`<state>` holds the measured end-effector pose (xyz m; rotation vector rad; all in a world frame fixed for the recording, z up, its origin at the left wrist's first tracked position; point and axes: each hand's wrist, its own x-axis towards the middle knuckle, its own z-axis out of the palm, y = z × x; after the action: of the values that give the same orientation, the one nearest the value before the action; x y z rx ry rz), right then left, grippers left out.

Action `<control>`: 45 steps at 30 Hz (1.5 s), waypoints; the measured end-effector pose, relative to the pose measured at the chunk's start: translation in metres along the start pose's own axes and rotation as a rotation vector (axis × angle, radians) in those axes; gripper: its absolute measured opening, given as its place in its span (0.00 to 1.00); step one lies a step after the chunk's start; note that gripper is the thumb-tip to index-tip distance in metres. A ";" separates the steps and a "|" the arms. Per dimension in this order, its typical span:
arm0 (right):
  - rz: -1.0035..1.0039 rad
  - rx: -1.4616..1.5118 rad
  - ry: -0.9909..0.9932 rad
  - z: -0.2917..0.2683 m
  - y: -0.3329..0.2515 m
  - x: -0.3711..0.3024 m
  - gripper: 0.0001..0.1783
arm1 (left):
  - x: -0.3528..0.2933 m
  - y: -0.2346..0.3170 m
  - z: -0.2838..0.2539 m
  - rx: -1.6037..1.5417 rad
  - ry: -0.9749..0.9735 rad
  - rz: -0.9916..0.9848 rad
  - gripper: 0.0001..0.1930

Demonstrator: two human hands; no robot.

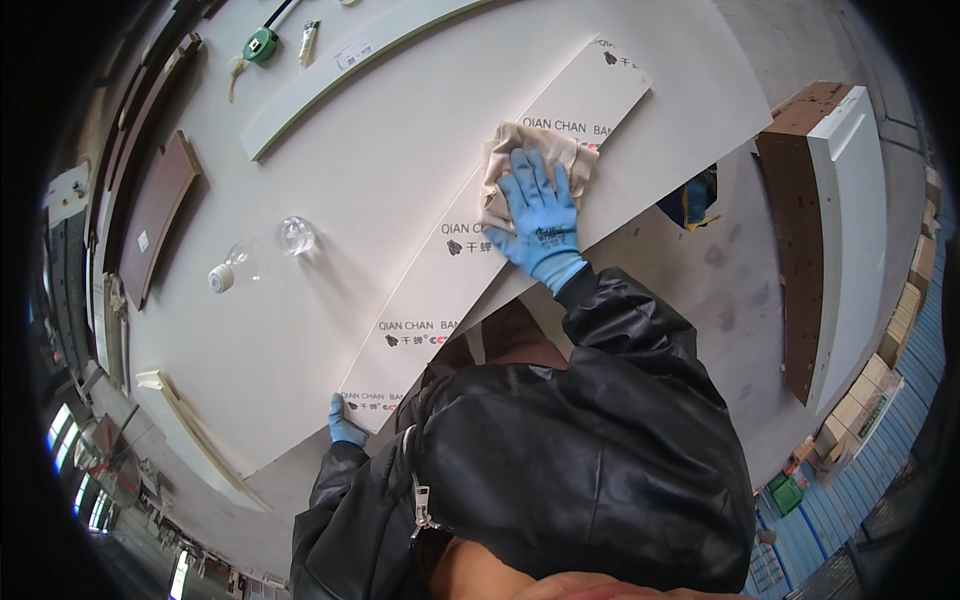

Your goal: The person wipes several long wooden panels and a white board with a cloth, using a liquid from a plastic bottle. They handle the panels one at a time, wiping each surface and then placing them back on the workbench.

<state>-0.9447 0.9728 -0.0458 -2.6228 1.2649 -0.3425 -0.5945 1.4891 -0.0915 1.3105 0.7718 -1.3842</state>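
A long white board (455,290) with printed markings lies diagonally on the white table (330,180), running from near left to far right. A crumpled beige cloth (498,145) rests on its middle part. My right hand (545,215), in a blue glove, lies flat on the cloth with its fingers spread, pressing it against the board. At the board's near-left end, my left hand (346,424), gloved in blue too, is closed around the corner. Part of that hand's fingers is hidden by the board.
A clear plastic bottle (242,264) lies left of the board. Farther back are a long pale strip (370,62), a green tape measure (260,45) and a small tube (309,43). Brown panels (163,215) line the left. A brown-and-white stack (800,230) stands on the right.
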 end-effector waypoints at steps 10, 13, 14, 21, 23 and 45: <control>0.360 -0.229 0.429 -0.006 0.242 0.128 0.37 | -0.013 0.001 0.020 0.028 0.112 0.017 0.35; 0.352 -0.249 0.483 0.007 0.254 0.126 0.33 | -0.012 -0.001 0.016 -0.061 0.058 -0.019 0.35; 0.334 -0.195 0.526 0.012 0.248 0.121 0.32 | -0.010 0.000 0.013 -0.062 0.113 -0.035 0.35; 0.219 -0.048 0.425 0.014 0.132 0.057 0.42 | 0.011 -0.003 -0.014 -0.097 0.068 -0.023 0.38; 0.111 -0.154 0.216 0.017 0.061 0.011 0.41 | 0.012 -0.004 -0.013 -0.052 -0.014 0.014 0.38; -0.427 0.200 -0.138 0.089 -0.303 -0.156 0.24 | -0.009 0.006 0.010 -0.123 -0.680 0.011 0.59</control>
<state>-0.7890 1.2877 -0.0617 -2.6675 0.5876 -0.3264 -0.5932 1.4811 -0.0796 0.6687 0.3714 -1.6079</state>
